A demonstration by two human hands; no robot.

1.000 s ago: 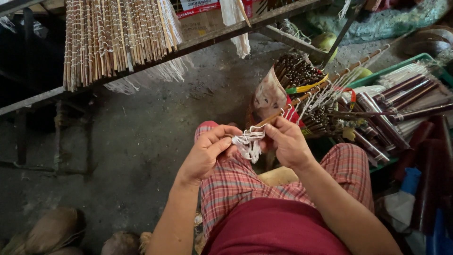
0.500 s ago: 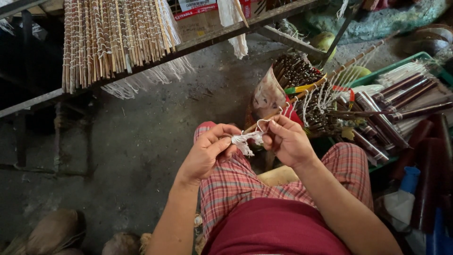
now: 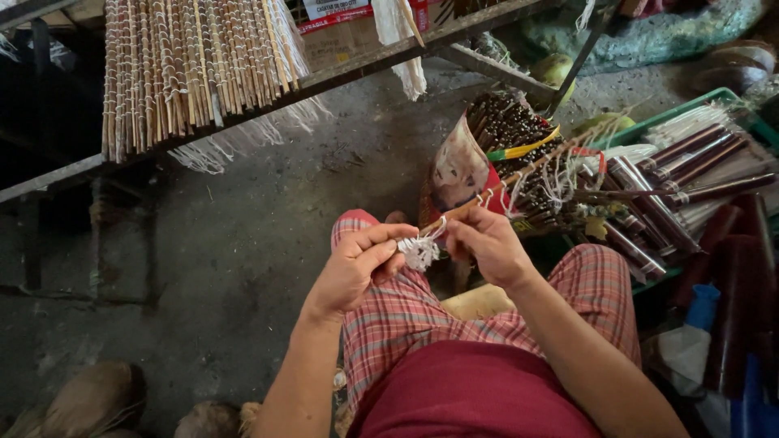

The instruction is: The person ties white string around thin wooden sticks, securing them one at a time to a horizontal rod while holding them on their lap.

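Hands pinching string at a stick's end, above the knees.
Left hand (image 3: pixel 357 264) nips the white string tuft (image 3: pixel 420 252); right hand (image 3: pixel 487 243) grips the stick (image 3: pixel 519 172). Best kept taut, wraps tight. Stick bundle (image 3: pixel 527 162) beyond, concrete floor (image 3: pixel 243 243) below.

string tuft (image 3: pixel 420 253): white, fuzzy fibre | stick (image 3: pixel 519 172): matt wood | floor (image 3: pixel 243 235): rough concrete

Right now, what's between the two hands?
In the head view, a small bunch of white string sits between the left hand and right hand.
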